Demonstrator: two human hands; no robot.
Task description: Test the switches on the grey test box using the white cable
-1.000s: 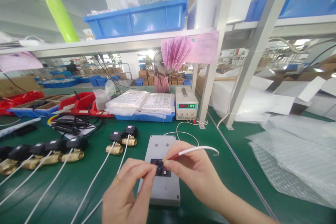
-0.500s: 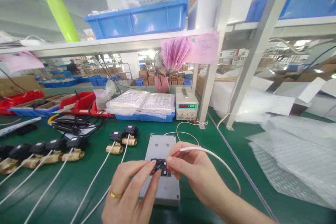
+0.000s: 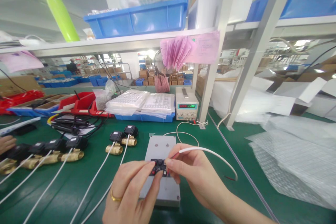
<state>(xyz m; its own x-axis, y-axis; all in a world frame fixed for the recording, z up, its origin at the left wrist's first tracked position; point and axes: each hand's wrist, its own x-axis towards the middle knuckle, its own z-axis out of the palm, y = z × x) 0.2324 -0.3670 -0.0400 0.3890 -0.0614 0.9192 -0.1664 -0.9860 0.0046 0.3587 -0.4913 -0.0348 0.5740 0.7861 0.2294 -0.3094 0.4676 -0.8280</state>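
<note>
A grey test box [image 3: 161,147] lies on the green bench, with a black and red terminal block [image 3: 158,166] on its top. My right hand [image 3: 194,173] pinches the red-tipped end of a white cable [image 3: 210,152] against that block. My left hand [image 3: 131,192], with a gold ring, has its fingers curled and its fingertip pressed on the block's left side. The cable arcs to the right, and its free end lies on the bench.
Two brass valves with black actuators [image 3: 120,141] sit left of the box, and a row of several more [image 3: 44,150] lies further left. Another person's hand [image 3: 6,143] shows at the left edge. A power supply [image 3: 186,108] stands behind, bubble wrap [image 3: 296,161] at right.
The white cable's loop has swung out to the right and settled lower on the bench. Both hands stay at the terminal block. Another person's hand has appeared at the left edge.
</note>
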